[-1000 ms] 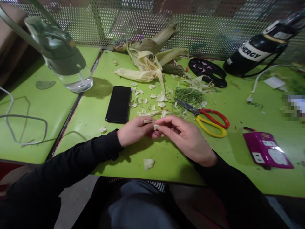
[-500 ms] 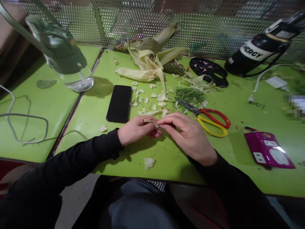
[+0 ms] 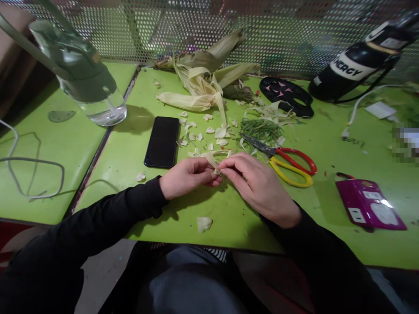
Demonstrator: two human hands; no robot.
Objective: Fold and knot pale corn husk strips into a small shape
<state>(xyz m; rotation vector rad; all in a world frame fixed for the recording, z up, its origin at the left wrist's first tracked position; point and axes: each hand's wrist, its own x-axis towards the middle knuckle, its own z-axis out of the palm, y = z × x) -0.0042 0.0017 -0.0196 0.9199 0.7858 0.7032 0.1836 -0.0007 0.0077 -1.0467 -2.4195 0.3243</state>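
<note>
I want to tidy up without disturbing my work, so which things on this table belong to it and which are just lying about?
Likely part of the work:
pale husk strip, held between left hand and right hand
dry husks
husk scraps
green strips
scissors

Probably just lying about:
phone
green bottle
black bottle
purple box
black palette-shaped piece
white cable

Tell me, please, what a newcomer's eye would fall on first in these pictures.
The scissors would probably catch the eye first, their red and yellow handles bright on the green table beyond the right hand. Then comes the pile of pale corn husks at the back, before the perforated screen. At the centre, the left hand and the right pinch a pale husk strip.
</note>
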